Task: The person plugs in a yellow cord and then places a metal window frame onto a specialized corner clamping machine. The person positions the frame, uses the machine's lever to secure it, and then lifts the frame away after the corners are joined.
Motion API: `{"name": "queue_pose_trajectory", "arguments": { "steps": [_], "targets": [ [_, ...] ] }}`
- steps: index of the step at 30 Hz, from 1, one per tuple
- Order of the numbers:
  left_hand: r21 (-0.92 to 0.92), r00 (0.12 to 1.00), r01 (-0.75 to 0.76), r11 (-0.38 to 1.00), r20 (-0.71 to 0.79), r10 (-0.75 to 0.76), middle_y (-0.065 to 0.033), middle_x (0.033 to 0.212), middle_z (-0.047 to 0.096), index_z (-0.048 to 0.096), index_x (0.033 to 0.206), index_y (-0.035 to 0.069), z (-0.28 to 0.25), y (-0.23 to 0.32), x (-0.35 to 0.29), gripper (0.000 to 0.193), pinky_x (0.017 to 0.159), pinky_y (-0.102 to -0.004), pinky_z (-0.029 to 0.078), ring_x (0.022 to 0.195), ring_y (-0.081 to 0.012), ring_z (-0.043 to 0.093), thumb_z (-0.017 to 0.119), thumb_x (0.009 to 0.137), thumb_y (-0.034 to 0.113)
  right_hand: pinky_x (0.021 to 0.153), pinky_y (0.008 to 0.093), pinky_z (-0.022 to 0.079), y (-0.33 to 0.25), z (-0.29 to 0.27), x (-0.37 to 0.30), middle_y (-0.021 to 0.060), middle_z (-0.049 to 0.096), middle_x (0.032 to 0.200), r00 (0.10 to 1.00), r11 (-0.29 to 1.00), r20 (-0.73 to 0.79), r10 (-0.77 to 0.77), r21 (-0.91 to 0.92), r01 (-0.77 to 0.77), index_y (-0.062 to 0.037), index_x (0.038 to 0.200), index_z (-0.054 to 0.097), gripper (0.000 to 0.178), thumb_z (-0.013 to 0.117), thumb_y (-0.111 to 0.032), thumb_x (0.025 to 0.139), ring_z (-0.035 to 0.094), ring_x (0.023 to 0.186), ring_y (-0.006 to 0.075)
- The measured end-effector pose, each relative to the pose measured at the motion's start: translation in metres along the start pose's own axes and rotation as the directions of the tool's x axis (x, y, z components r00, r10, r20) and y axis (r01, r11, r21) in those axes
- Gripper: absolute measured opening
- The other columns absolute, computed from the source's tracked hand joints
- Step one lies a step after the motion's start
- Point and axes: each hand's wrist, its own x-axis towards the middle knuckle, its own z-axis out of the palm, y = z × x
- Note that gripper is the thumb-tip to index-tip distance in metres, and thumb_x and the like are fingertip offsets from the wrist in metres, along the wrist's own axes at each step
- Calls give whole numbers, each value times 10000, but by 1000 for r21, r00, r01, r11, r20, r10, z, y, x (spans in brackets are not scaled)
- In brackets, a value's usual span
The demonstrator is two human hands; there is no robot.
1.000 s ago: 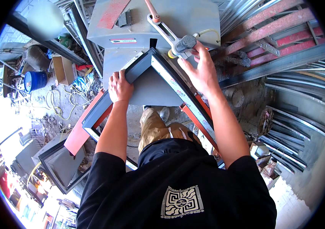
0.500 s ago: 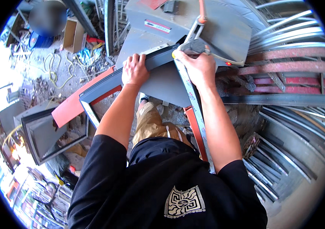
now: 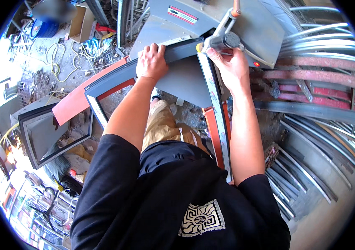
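Note:
A dark grey window frame (image 3: 121,75) lies across a grey machine table (image 3: 188,85), its corner under a clamp. My left hand (image 3: 152,62) is closed over the frame's far bar, fingers curled over the far edge. My right hand (image 3: 235,70) is at the clamp cylinder (image 3: 223,42), thumb against its near side and fingertips curled by its dark round end; the other fingers are partly hidden. Just right of the frame's corner, this hand is nearest the film-covered right bar (image 3: 215,96), which runs back toward my body. A yellow clamp tip (image 3: 199,47) touches the corner.
Orange-red support arms (image 3: 88,93) extend from the machine. Metal profiles lie on a rack (image 3: 319,75) and on the floor (image 3: 294,175) to the right. Another dark frame (image 3: 56,156) leans at the left. A yellow hose (image 3: 54,62), a cardboard box (image 3: 81,25) and a blue drum (image 3: 44,29) are beyond.
My right hand has shifted right, off the frame's corner, and turned so that more palm shows. My left hand keeps its hold on the frame. The view has shifted slightly.

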Motion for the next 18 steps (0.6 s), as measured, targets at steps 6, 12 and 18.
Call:
{"name": "queue_pose_trajectory", "arguments": {
  "steps": [6, 12, 18],
  "targets": [
    [39, 1000, 11, 999, 17, -11, -112, 1276, 707, 706, 1354, 176, -1, -2, 1, 545, 1060, -522, 597, 1229, -370, 697, 827, 822, 160, 1147, 557, 519, 96, -3, -85, 265, 705, 1355, 984, 792, -83, -160, -605, 78, 25, 1483, 627, 818, 942, -455, 900, 669, 1291, 458],
    [28, 999, 0, 1000, 47, -2, -109, 1307, 708, 704, 1391, 183, -5, 4, 1, 602, 1077, -514, 589, 1250, -365, 697, 866, 810, 180, 1230, 547, 476, 168, 24, -127, 275, 619, 1494, 994, 701, -109, 18, -708, -90, 35, 1562, 558, 882, 951, -334, 863, 597, 1399, 464],
    [7, 997, 16, 1000, 71, -16, -119, 1332, 708, 705, 1380, 167, -3, 2, 1, 546, 1112, -517, 560, 1287, -372, 681, 818, 846, 179, 1229, 527, 493, 173, 26, -129, 234, 641, 1457, 990, 677, -138, 8, -728, -107, -32, 1580, 573, 851, 901, -213, 816, 609, 1383, 437]
  ]
}}
